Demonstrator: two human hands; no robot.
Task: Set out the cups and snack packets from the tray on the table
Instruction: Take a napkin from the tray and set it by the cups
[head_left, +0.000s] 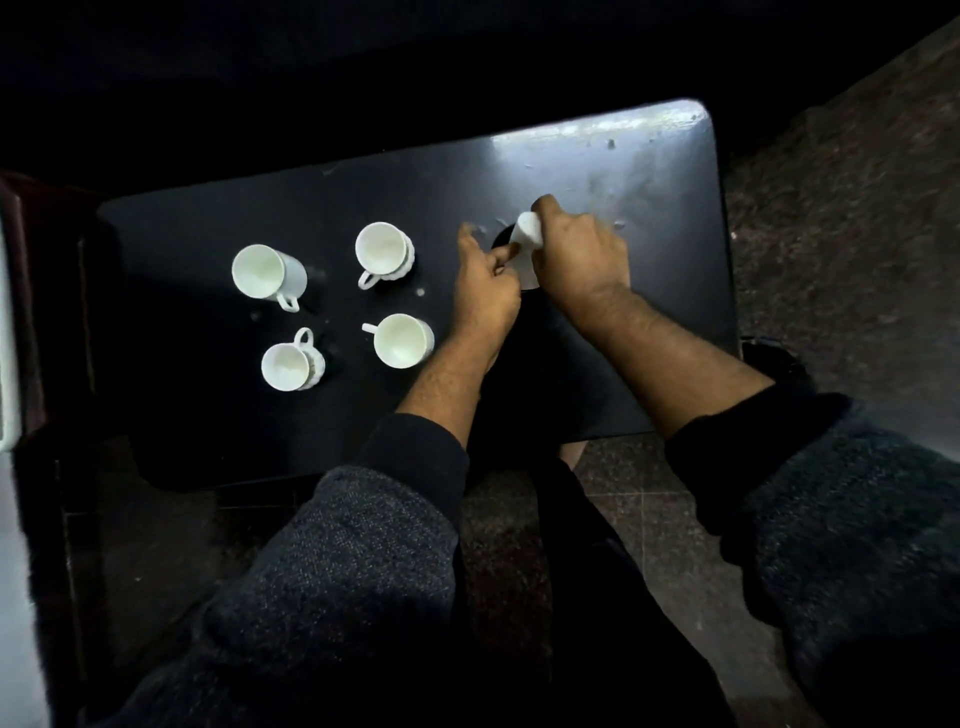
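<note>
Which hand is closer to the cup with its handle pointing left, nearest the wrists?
Left. The left hand sits just right of and above that cup, not touching. The right hand is farther right, gripping a white object.

Dark tabletop (322, 415): smooth, semi-glossy, pale glare at far right corner, small chips and scuffs in finish there. Four white handled cups (385, 253): glazed ceramic look, smooth, soft sheen; two with fluted, ribbed walls, two plain. White object (527, 234) in right hand (579, 254): smooth, matt-looking, material unclear. Dark grey sleeves (343, 561): coarse knitted cloth, flecked, matt. Speckled brown floor (841, 218): stone-like, dull polish.
</note>
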